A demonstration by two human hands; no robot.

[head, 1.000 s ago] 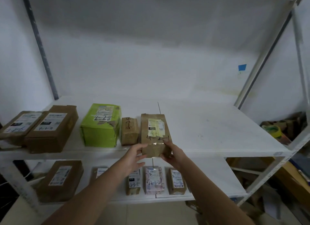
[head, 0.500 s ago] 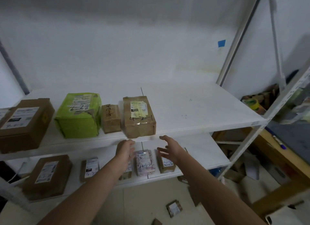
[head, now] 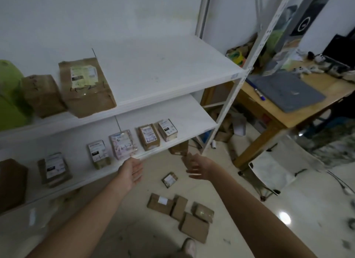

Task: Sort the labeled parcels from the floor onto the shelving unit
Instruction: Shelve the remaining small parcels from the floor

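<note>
Both hands hang in front of the shelving unit (head: 228, 111) with nothing in them. The left hand (head: 132, 171) has its fingers (head: 138, 178) loose and nearly straight, just off the front edge of the lower shelf (head: 192, 121). The right hand (head: 199, 169) is spread, palm turned inward, above the floor (head: 134, 215) near the unit's right front post (head: 222, 123). The two hands are apart, with open air between them.

On the upper shelf (head: 169, 77), a white, faintly scuffed board, a creased brown paper parcel (head: 86, 88) with a pale label sits at the front edge, its near corner slightly overhanging. Just to its left stands a small cardboard box (head: 42, 95), then a bright green parcel (head: 9, 96). To the right of the paper parcel the board shows bare as far as the post.

On the lower shelf, a row of small labelled parcels (head: 149, 138) lines the front edge, one of them wrapped in a pale patterned film (head: 123, 145). There is bare board behind the row and at its right end.

On the glossy cream tiles below the hands lie the parcels still to be sorted. A small labelled floor parcel (head: 169, 179) lies alone, and nearer the person is a cluster of flat brown parcels (head: 194, 229), touching and partly overlapping.

To the right, a wooden worktop (head: 288, 115) stands close to the unit's side. A white folding chair (head: 274, 173) narrows the floor space there.
</note>
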